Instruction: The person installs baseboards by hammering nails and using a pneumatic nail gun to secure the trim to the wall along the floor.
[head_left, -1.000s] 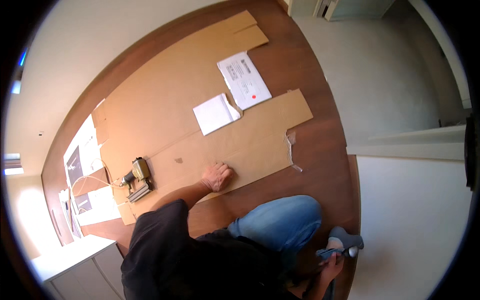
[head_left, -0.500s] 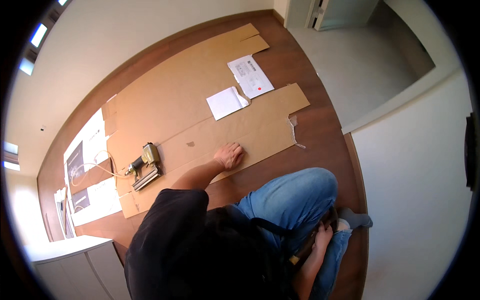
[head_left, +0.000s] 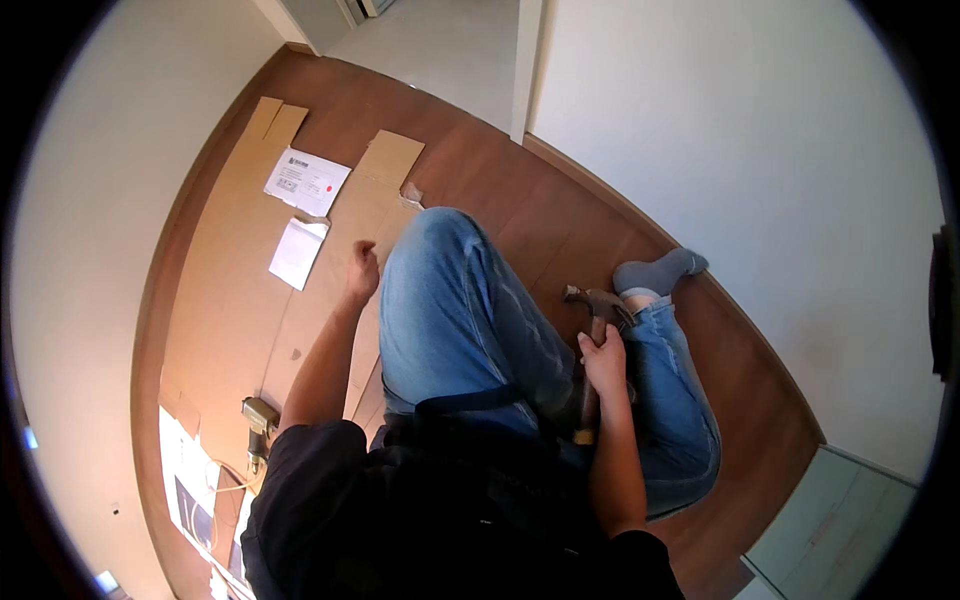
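Note:
A claw hammer (head_left: 598, 303) with a brown handle is in my right hand (head_left: 603, 362). Its metal head points away from me and lies beside my bent right leg. My fingers wrap the handle just below the head. My left hand (head_left: 363, 272) is over the flattened cardboard sheet (head_left: 225, 290), left of my raised knee. Its fingers are curled in, and whatever they may hold is too small or hidden to see.
A pneumatic nail gun (head_left: 259, 424) with a pale hose (head_left: 232, 487) lies on the cardboard near my left elbow. Two white paper pieces, a printed sheet (head_left: 308, 182) and a smaller one (head_left: 297, 254), lie farther out. A white wall (head_left: 720, 150) borders the wooden floor (head_left: 510, 200).
The view has swung to the right. My left hand has come up from lying on the cardboard and its fingers have curled. The hammer in my right hand now shows clearly between my legs.

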